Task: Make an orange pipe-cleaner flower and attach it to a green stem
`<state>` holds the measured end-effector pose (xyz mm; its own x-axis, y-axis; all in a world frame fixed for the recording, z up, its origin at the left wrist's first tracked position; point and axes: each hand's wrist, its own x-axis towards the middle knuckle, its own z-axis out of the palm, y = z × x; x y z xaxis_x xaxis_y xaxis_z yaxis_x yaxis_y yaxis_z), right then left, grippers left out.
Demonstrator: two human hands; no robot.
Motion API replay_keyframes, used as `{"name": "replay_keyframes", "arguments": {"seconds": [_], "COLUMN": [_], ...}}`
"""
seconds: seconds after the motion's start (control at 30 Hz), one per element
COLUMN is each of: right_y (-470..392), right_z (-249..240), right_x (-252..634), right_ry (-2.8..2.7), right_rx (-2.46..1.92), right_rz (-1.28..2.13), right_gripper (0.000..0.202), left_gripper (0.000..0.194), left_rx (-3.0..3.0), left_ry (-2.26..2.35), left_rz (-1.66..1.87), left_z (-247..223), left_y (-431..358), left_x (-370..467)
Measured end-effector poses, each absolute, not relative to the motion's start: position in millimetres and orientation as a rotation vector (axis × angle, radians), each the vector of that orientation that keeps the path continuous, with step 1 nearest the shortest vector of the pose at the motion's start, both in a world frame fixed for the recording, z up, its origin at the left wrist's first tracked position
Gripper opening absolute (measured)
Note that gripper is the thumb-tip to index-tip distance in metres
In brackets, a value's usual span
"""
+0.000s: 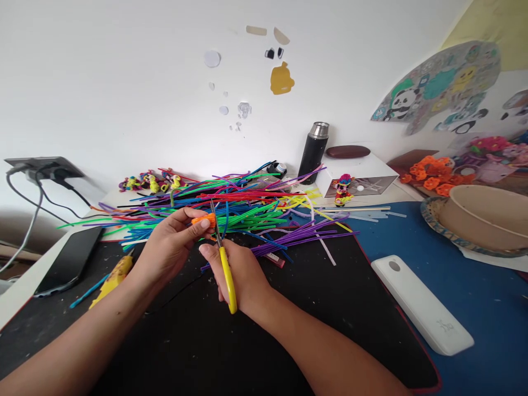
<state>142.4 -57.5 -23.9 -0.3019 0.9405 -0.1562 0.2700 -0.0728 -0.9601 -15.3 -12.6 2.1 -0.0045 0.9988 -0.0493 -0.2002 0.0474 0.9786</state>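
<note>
My left hand [179, 234] pinches a small orange fuzzy piece [203, 221], which looks like bent pipe cleaner, between thumb and fingers. My right hand [243, 269] is wrapped round a pair of scissors [228, 280] with yellow handles. Their metal blades point up and away, right beside the orange piece; whether they touch it I cannot tell. Behind both hands spreads a pile of pipe cleaners [256, 217] in green, blue, red, purple and other colours. A yellow glue gun [117, 278] lies left of my left forearm, partly hidden by it.
A black phone [70, 261] lies at the left. Right of the black mat [330, 308] is a long white case [423, 302]. A black flask [314, 154], a small figure [343, 191], a white box [363, 170] and a round bowl [487, 214] stand further back.
</note>
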Motion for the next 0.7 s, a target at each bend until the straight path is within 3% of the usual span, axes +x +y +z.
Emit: {"name": "replay_keyframes", "arguments": {"seconds": [0.3, 0.7], "right_y": [-57, -53], "right_z": [-21, -39], "right_x": [143, 140], "right_ry": [-1.688, -1.239], "right_rx": [-1.369, -1.107], "right_rz": [1.195, 1.709], "right_gripper": [0.042, 0.067], "left_gripper": [0.044, 0.039], "left_rx": [1.017, 0.972], "left_ry": [1.087, 1.002], "left_rz": [1.264, 1.338], "left_z": [3, 0], "left_y": [-15, -8], "left_x": [-13, -20]}}
